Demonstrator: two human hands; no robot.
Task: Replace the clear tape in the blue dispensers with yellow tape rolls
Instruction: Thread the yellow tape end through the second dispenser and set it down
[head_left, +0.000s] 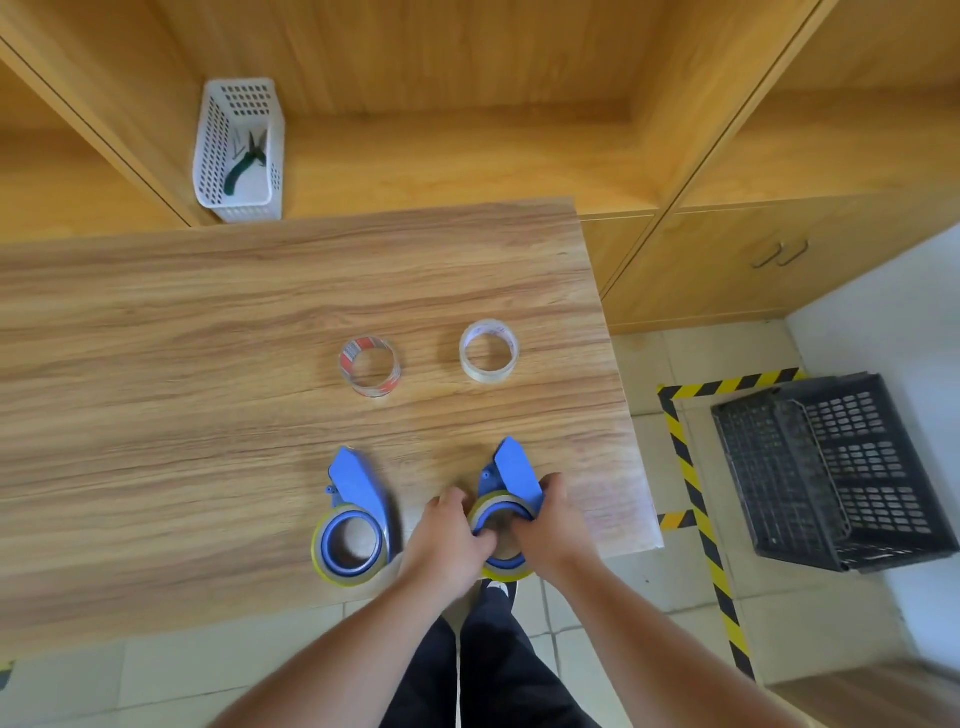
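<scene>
A blue dispenser (356, 525) loaded with a yellow roll (347, 574) is seen at seven o'clock on the table (208, 364). At its three o'clock, a second dispenser (511, 475) and yellow tape (506, 571) are clasped by the left hand (449, 535) and right hand (545, 525), fingers curled. Two clear rolls (370, 366) (489, 351) lie at twelve o'clock.

We seem to be in a storeroom or workshop: wooden shelving (467, 104), a cabinet (727, 260), yellow-black hazard tape (691, 467) on tiled floor (649, 364), 1 black plastic crate (831, 467).
</scene>
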